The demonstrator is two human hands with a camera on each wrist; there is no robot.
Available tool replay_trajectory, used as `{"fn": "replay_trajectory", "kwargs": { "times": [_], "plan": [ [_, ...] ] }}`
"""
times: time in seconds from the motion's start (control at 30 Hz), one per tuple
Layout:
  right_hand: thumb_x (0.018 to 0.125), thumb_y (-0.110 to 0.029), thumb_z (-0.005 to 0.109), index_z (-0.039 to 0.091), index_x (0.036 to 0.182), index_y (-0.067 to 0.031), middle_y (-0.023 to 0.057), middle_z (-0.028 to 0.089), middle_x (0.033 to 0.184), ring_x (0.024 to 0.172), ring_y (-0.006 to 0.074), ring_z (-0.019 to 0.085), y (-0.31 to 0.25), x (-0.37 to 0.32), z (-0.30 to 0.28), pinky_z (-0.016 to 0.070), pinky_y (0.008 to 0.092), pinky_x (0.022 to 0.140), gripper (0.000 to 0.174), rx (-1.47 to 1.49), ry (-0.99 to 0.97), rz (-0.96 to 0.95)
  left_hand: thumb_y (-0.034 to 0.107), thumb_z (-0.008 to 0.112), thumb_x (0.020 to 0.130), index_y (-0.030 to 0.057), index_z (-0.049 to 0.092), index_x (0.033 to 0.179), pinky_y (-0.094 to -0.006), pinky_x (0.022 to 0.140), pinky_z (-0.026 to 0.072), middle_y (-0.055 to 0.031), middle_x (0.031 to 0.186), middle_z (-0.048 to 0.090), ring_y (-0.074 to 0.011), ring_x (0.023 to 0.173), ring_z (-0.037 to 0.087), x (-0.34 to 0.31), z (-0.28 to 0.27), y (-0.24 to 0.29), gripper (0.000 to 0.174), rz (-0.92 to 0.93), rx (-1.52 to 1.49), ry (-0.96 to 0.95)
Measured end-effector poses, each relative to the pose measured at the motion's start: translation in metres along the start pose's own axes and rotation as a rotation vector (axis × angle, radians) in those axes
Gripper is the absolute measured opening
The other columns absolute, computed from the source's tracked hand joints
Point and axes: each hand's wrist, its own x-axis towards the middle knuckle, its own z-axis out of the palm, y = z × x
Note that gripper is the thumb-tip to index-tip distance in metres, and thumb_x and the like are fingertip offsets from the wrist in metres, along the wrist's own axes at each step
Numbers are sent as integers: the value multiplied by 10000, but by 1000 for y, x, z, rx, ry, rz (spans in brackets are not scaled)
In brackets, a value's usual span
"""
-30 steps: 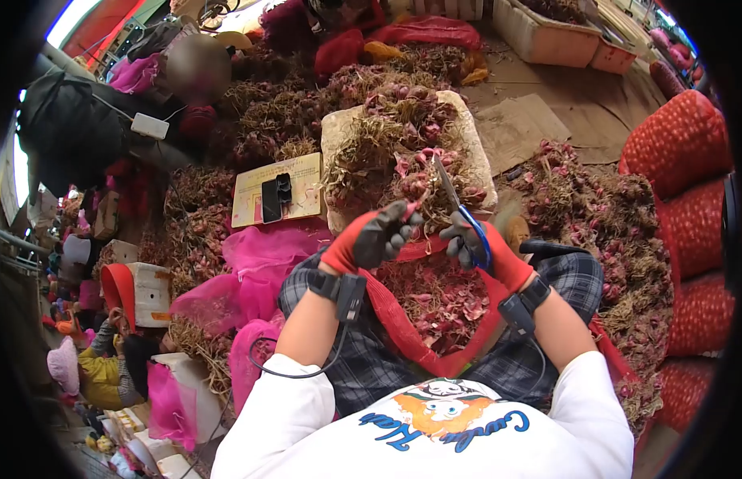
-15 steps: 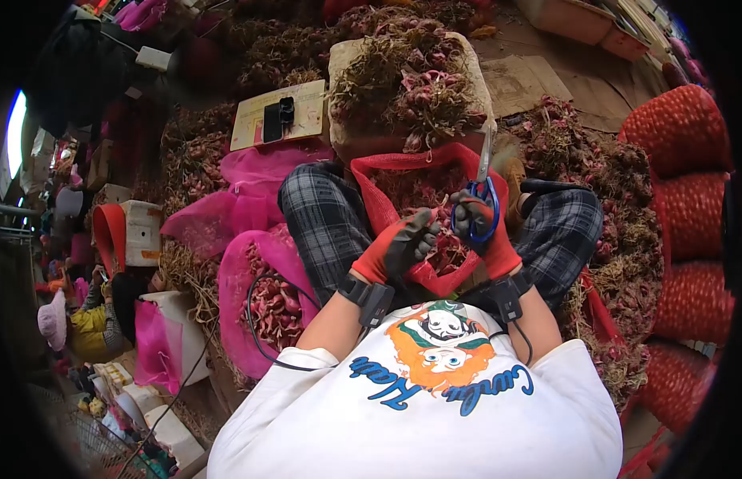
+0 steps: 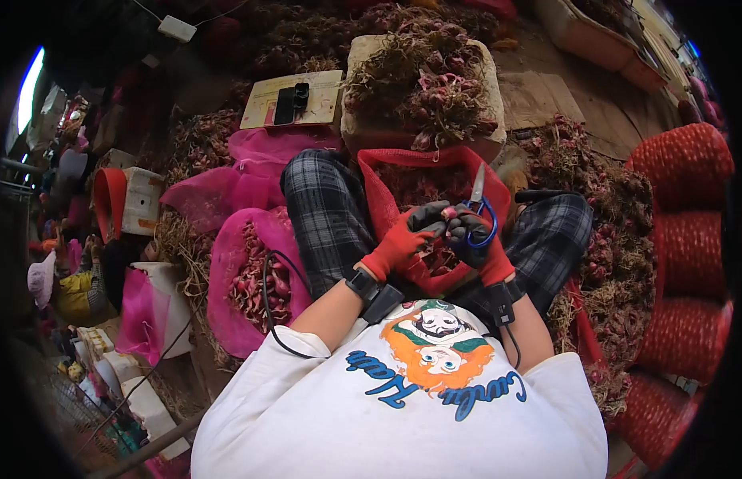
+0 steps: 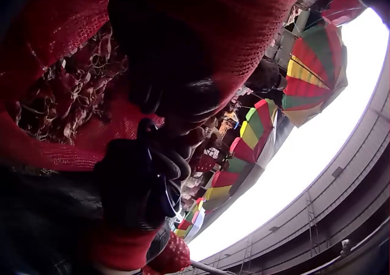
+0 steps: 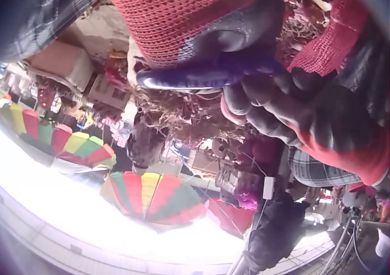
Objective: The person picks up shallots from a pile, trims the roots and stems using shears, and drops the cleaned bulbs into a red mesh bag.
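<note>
Over a red mesh bag [image 3: 372, 180] set between the knees, both gloved hands are close together. My left hand [image 3: 408, 236] pinches a small pink shallot [image 3: 448, 213] at its fingertips, right beside the other hand. In my right hand [image 3: 476, 249] are scissors [image 3: 493, 217] with blue handles, their blades pointing away from the body. The right wrist view shows the blue handle [image 5: 183, 79] across the right glove, with the left hand [image 5: 323, 113] facing it. Dry skins and trimmings [image 4: 76, 89] lie inside the bag in the left wrist view.
A foam box [image 3: 363, 132] ahead bears a heap of shallots with dry stalks [image 3: 431, 88]. On the left, a pink mesh bag [image 3: 227, 239] holds loose shallots. A phone [image 3: 285, 106] lies on a yellow board [image 3: 323, 100]. Full red sacks [image 3: 682, 255] are stacked at right.
Both hands have come back from the foam box to above the red bag. Over the last half second they drew closer together, and a shallot now shows at the left fingertips.
</note>
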Motion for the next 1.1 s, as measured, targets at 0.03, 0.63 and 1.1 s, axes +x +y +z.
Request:
{"fn": "replay_trajectory", "kwargs": {
  "times": [0.03, 0.63, 1.1],
  "plan": [
    [913, -129, 478, 568, 964, -42, 3, 528, 794, 610, 79, 523, 7, -2, -3, 455, 217, 552, 135, 183, -28, 140, -119, 514, 760, -17, 490, 1217, -251, 906, 440, -66, 1164, 578, -125, 1051, 546, 1, -8, -14, 469, -36, 129, -13],
    [624, -376, 725, 550, 1017, -97, 105, 600, 921, 845, 320, 588, -51, -41, 4, 454, 412, 732, 513, -1831, 191, -266, 15, 511, 847, 24, 547, 1073, -225, 610, 456, -21, 822, 577, -86, 643, 531, 2, -22, 1, 230, -221, -360, 164],
    [588, -341, 763, 548, 1061, -88, 112, 595, 965, 880, 305, 587, -41, -41, -3, 455, 393, 746, 578, -1871, 259, -238, 6, 521, 826, 25, 560, 1032, -241, 736, 461, -1, 867, 575, -91, 805, 557, 5, -27, -14, 210, -112, -122, 232]
  ]
}}
